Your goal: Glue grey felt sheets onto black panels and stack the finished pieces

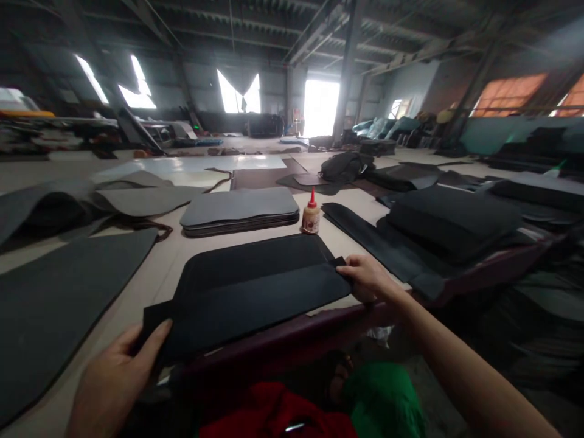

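Stretched between my two hands is a black strip of sheet material [260, 304], lying across the near part of a black rounded-corner panel [255, 258]. My left hand [121, 371] pinches the strip's left end between thumb and fingers, near the table's front edge. At the other end, my right hand [365, 277] grips the right corner of the strip. Just beyond the panel stands a glue bottle [311, 218] with a red pointed nozzle, upright. A stack of grey rounded panels [241, 210] lies to the left of the bottle.
Large grey sheets [68, 298] cover the table's left side. To the right are a folded black stack [451, 222] and long black strips [365, 237]. A dark bundle [344, 166] lies farther back. The table's front edge [310, 331] runs close to my body.
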Demonstrator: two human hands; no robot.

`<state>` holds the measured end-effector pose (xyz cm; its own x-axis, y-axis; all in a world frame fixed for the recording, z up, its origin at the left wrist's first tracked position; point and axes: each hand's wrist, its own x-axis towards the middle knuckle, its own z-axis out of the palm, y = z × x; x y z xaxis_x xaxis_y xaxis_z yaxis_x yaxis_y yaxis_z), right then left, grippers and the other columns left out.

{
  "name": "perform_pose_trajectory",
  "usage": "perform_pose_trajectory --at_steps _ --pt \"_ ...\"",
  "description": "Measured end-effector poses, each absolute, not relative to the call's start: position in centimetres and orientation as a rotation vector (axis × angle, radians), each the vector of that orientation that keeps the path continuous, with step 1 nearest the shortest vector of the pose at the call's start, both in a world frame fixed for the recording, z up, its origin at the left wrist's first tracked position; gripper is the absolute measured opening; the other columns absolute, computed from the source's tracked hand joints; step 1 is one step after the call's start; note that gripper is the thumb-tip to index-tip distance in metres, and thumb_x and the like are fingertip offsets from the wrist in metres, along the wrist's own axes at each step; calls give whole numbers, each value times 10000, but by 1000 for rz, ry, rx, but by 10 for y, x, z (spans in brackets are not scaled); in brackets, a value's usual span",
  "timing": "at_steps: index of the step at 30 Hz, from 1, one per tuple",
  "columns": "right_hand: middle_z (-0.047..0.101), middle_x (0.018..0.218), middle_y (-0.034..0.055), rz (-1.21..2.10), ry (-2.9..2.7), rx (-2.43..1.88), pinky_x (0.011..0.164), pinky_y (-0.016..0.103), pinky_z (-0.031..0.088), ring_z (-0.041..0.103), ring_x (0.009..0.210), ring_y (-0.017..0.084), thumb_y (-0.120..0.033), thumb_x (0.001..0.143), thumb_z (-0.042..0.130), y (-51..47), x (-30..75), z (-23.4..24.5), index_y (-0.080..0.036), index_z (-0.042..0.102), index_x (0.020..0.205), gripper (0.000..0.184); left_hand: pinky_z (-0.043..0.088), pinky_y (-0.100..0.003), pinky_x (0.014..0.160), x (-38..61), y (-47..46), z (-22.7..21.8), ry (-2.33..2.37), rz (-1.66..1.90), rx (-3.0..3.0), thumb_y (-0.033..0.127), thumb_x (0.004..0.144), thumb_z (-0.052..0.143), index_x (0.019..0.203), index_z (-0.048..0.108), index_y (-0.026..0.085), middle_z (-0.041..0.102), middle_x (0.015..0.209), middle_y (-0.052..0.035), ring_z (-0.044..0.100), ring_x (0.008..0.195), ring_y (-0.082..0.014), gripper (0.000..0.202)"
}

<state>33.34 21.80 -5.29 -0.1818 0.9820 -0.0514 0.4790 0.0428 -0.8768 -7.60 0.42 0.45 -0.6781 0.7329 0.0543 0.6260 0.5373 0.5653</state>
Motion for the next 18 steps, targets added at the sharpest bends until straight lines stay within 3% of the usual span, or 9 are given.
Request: perform_pose_trajectory --at_steps 7,11,18 --pt "526 608 -37 956 -1789 -1531 551 243 323 473 595 116 -484 688 687 223 334 -58 -179 564 687 329 442 -296 639 -81 17 3 2673 602 1049 631 848 480 1106 652 182 716 787 -58 649 793 -299 545" --pt "510 592 -42 890 -1827 -1586 550 244 312 466 594 114 -464 700 686 219 331 -55 -181 566 674 309 421 -271 597 -81 19 2 2685 542 1074 642 854 490 1084 654 196 666 650 -24 635 732 -279 528" --pt "543 626 -38 746 -1886 -1668 577 259 324 494 618 128 -413 720 714 210 327 -45 -192 575 720 261 415 -286 536 -90 18 -12 2736 571 1129 655 813 538 1069 674 186 682 693 -47 596 595 -264 552"
